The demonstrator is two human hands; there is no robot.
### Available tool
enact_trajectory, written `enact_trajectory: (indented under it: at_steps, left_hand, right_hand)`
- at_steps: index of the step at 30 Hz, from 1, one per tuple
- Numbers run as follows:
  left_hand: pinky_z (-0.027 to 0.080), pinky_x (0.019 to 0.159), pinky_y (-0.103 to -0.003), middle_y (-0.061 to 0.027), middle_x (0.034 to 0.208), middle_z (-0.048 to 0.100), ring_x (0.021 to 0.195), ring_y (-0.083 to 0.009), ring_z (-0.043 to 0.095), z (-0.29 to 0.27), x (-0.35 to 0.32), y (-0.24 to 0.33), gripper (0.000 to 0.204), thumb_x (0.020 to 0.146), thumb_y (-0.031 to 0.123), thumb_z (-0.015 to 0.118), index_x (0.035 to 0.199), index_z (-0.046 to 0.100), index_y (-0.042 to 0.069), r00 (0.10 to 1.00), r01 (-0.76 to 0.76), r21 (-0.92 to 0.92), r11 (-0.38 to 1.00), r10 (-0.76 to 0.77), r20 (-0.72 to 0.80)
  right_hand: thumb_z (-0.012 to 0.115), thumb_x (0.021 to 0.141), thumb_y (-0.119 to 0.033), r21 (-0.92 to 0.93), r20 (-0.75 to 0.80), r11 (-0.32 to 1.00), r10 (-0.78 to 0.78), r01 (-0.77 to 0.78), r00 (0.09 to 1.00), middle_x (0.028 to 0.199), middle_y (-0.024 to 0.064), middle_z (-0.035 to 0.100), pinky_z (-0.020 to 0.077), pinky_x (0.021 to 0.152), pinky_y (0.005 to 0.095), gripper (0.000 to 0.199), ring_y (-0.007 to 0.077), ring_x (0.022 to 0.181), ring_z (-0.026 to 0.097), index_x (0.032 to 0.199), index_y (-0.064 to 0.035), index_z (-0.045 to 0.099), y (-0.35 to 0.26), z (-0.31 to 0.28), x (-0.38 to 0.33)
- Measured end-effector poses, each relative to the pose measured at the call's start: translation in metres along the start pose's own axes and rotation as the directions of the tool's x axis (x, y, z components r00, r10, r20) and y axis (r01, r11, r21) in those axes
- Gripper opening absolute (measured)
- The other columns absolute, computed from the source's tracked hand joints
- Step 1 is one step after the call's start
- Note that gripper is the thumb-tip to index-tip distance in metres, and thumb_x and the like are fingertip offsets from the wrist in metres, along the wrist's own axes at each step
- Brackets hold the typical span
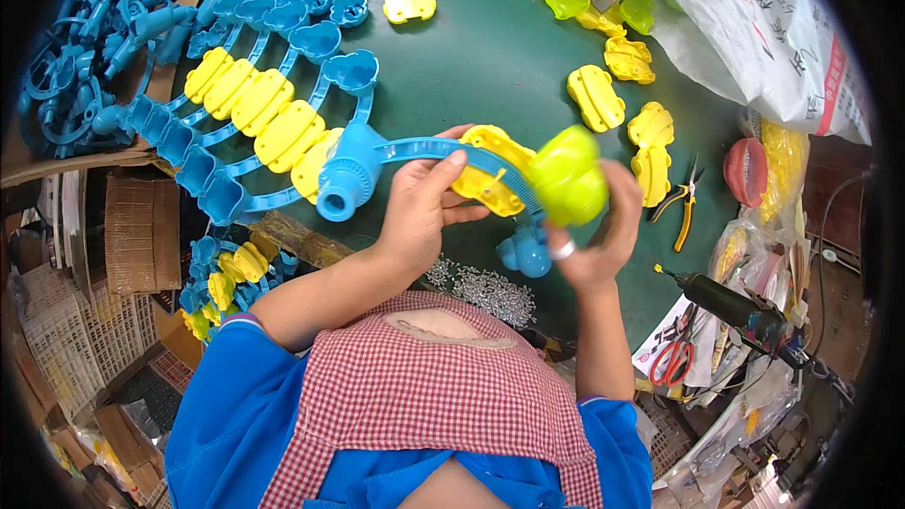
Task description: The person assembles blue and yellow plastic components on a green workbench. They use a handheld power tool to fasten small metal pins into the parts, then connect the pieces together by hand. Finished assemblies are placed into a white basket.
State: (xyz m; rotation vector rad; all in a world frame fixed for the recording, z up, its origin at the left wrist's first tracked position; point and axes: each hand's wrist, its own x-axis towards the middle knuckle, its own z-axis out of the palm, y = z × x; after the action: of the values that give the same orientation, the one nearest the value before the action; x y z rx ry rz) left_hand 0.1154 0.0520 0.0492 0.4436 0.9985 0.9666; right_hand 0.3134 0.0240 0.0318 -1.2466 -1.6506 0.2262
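Observation:
My left hand point(416, 217) is closed on a yellow plastic shell point(492, 196), thumb on top. Across this shell lies a curved blue plastic part point(424, 148), its ribbed round end point(347, 176) out to the left. My right hand point(608, 238), wearing a ring, grips a lime green plastic shell point(568, 175) slightly smeared by motion. The green shell is up against the right end of the yellow one; whether they are joined I cannot tell. Below it, close to my right fingers, a rounded blue part point(525, 253) shows; its link to the curved part is partly hidden.
Curved blue parts with yellow shells point(290, 135) stand in a row at left, before a heap of blue parts point(123, 28). Small screws point(483, 292) lie near my apron. Rightward are loose yellow shells point(596, 98), pliers point(686, 205), a power screwdriver point(735, 306) and a white bag point(782, 38).

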Motion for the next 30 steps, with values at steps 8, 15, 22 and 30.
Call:
enact_trajectory:
  at_steps: [8,15,22,30]
  left_hand:
    - [0.058,0.073,-0.031,-0.0093,0.117,0.062,0.099,-0.0177,0.066,0.014,-0.004,0.0,0.047,0.1,0.04,0.04,0.131,0.046,0.006,0.99,-0.02,0.128,0.992,0.002,0.138]
    - [0.055,0.063,-0.02,-0.0092,0.111,0.064,0.089,-0.0111,0.065,0.013,-0.006,0.002,0.047,0.092,0.022,0.062,0.131,0.046,0.0,0.968,-0.11,0.121,0.987,0.079,0.239]
    - [0.042,0.044,-0.015,-0.0058,0.1,0.067,0.076,-0.0039,0.061,0.012,-0.001,-0.002,0.045,0.089,0.016,0.066,0.126,0.049,-0.003,0.959,-0.178,0.111,0.978,0.147,0.242]
    - [0.054,0.077,-0.027,-0.0087,0.12,0.057,0.102,-0.0173,0.061,0.01,0.006,-0.003,0.044,0.092,0.031,0.058,0.125,0.048,0.003,0.868,0.001,0.181,0.983,-0.091,0.489]
  right_hand:
    - [0.08,0.067,-0.015,0.223,0.247,0.927,0.244,-0.3,0.938,0.122,0.019,0.053,0.0479,0.09,0.0382,0.063,0.032,0.106,0.058,0.123,-0.005,0.054,-0.017,0.0,0.0]
    - [0.081,0.067,-0.014,0.164,0.177,0.957,0.211,-0.24,0.961,0.124,0.0192,0.052,0.0493,0.088,0.0382,0.064,0.0313,0.108,0.057,0.125,-0.0052,0.054,-0.026,0.003,-0.002]
    - [0.085,0.068,-0.018,0.362,0.303,0.698,0.539,-0.619,0.786,0.121,0.0186,0.057,0.0521,0.086,0.0348,0.078,0.0253,0.103,0.063,0.131,0.0012,0.044,-0.034,0.001,-0.004]
    - [0.085,0.066,-0.015,-0.017,0.071,0.988,0.157,-0.156,0.985,0.113,0.0148,0.061,0.0531,0.08,0.0314,0.073,0.023,0.093,0.065,0.128,-0.0057,0.047,-0.025,-0.006,-0.037]
